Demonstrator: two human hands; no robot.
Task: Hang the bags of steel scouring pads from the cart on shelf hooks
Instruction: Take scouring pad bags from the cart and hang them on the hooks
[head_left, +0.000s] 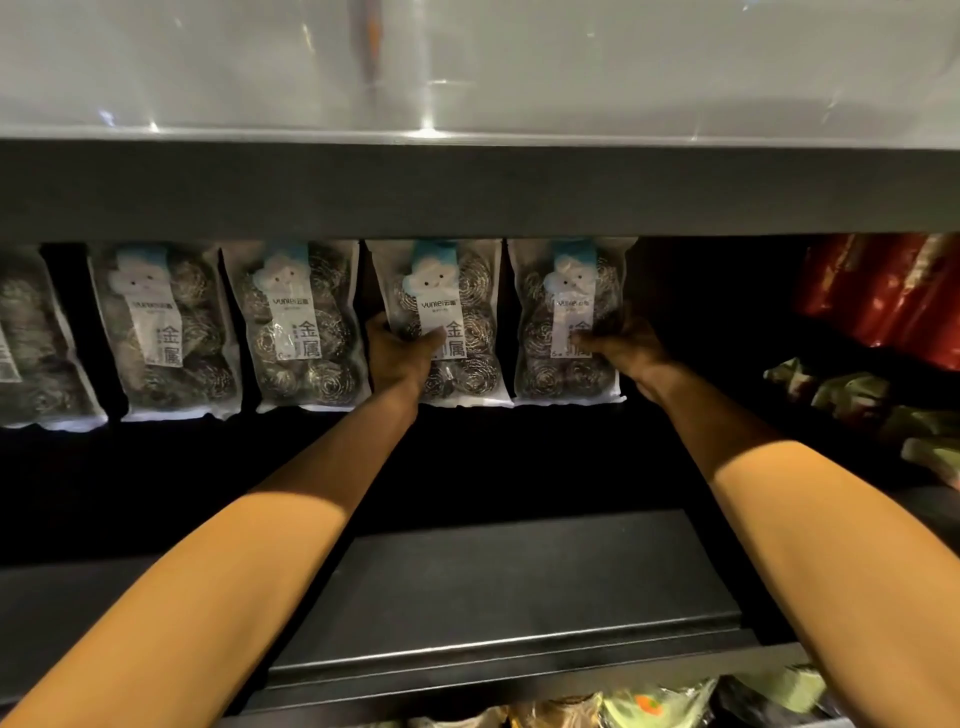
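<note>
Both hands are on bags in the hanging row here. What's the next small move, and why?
Probably ease both grips open and see that the bags hang on their own. The right hand grips the rightmost bag and the left hand the bag beside it; both bags sit level with their neighbours. The hooks are hidden behind the shelf edge, so this is a guess.

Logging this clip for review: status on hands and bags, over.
Left hand grips fourth bag from left. Right hand grips rightmost bag. Hooks hidden behind shelf edge.
</note>
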